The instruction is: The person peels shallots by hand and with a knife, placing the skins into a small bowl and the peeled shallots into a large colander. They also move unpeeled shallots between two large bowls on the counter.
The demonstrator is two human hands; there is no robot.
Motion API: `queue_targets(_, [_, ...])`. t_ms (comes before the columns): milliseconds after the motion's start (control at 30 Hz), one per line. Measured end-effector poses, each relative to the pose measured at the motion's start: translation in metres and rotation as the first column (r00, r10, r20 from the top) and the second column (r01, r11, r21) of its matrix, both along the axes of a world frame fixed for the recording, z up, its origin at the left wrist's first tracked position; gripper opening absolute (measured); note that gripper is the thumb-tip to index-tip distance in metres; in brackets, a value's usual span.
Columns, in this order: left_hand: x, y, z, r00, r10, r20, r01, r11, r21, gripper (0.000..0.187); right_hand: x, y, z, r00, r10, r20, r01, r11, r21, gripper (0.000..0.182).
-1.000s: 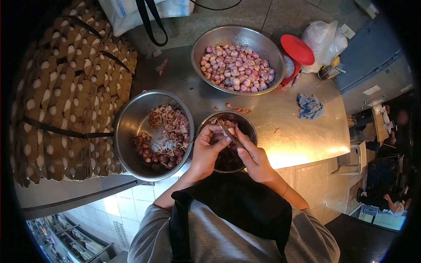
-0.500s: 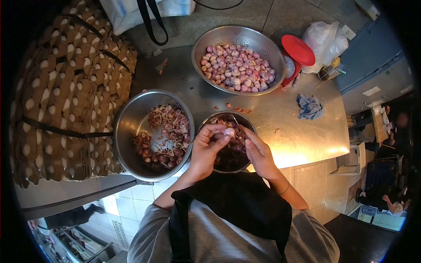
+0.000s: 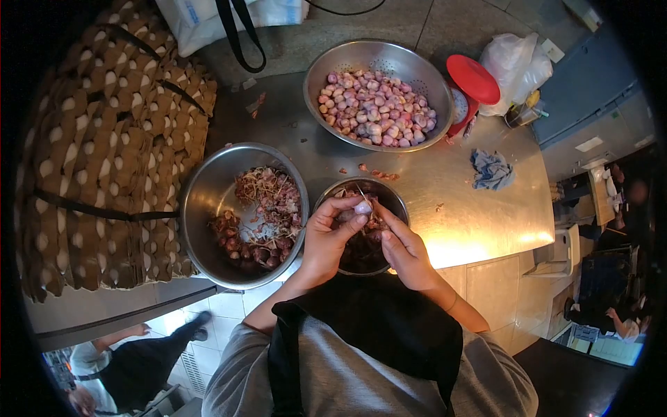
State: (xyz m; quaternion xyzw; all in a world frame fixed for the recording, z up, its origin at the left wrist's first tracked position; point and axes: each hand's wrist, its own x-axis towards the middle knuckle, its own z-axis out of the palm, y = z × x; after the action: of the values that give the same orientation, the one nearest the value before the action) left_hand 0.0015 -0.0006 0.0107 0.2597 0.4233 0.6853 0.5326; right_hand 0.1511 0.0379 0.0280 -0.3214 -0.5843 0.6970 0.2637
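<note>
- Left hand [image 3: 326, 240] is nearly closed, pinching a pale shallot [image 3: 362, 208] between thumb and bent fingers, over the small bowl.
- Right hand [image 3: 408, 254] is curled around a knife, its thin blade [image 3: 365, 197] seen edge-on beside the shallot; how tightly it grips, I cannot tell.
- Just below both hands stands the small bowl [image 3: 391, 192], holding reddish-brown skins, partly hidden.
- Just left of it, a large bowl [image 3: 208, 184] holds dry peelings [image 3: 271, 198] and dark unpeeled shallots [image 3: 260, 254].
- Loose scraps of skin [image 3: 379, 174] lie on the tabletop [image 3: 486, 222] beyond the small bowl; a crumpled blue cloth [image 3: 492, 170] is off to the right.
- Strapped egg trays [image 3: 132, 149] are stacked at the far left.
- Farther back, a colander [image 3: 417, 69] carries a heap of pink-purple shallots [image 3: 379, 108], with a red scale [image 3: 472, 80] close to its right side.
- Another person [image 3: 142, 368] is in the background at lower left.
</note>
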Motion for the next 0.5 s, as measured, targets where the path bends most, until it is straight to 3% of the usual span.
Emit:
queue_targets(367, [0.0025,0.0005,-0.0007,1.0,0.027,-0.01,-0.027,1.0,0.004,0.024,-0.0009,0.0013,-0.0065,0.996,-0.033,0.079,0.021,0.988,0.154,0.04])
queue_targets(500, [0.0026,0.001,-0.0003,1.0,0.024,0.009,-0.024,1.0,0.001,0.024,0.0007,0.0,-0.0031,0.999,-0.006,0.039,0.008,0.999,-0.041,0.039])
